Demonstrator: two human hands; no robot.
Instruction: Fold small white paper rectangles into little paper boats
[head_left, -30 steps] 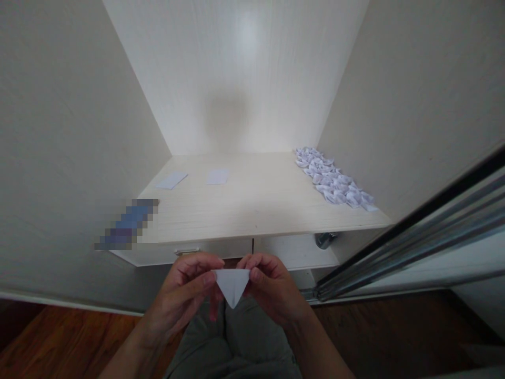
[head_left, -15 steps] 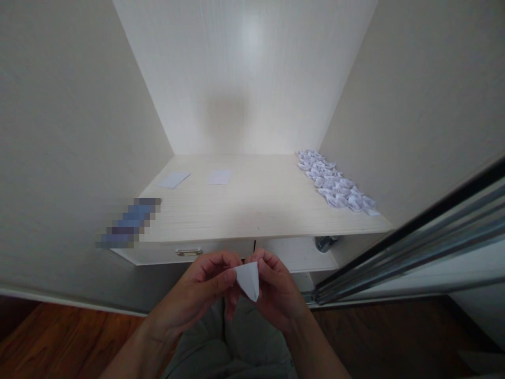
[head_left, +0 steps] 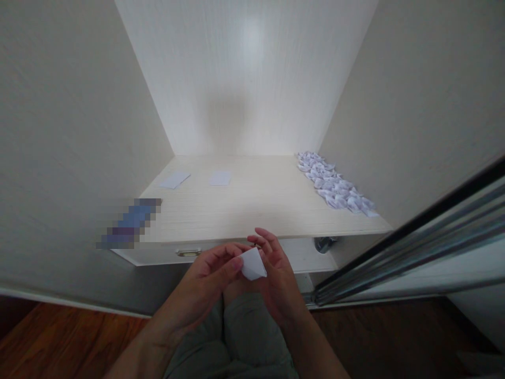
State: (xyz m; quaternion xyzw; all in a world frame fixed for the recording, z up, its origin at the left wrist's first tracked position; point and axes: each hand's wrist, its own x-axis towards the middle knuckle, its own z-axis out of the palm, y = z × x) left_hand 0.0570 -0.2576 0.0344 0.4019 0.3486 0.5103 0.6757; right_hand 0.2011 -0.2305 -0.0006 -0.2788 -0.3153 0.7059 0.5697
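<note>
A small folded piece of white paper [head_left: 253,264] is between my hands, in front of the shelf's front edge. My left hand [head_left: 215,273] pinches its left corner between thumb and fingers. At its right side is my right hand [head_left: 278,273], the thumb near the paper's edge and the other fingers raised and slightly spread. Whether the right fingertips touch the paper's back is hidden.
The white shelf [head_left: 252,210] bears a stack of white paper [head_left: 174,180], a square sheet [head_left: 220,178] and, along the right wall, a pile of folded papers [head_left: 335,184]. A pixelated object [head_left: 132,223] lies front left. A dark object [head_left: 325,244] sits below the shelf.
The folded paper has turned and moved slightly up and right. My right hand's fingers have lifted and opened from around it, while my left hand keeps its pinch.
</note>
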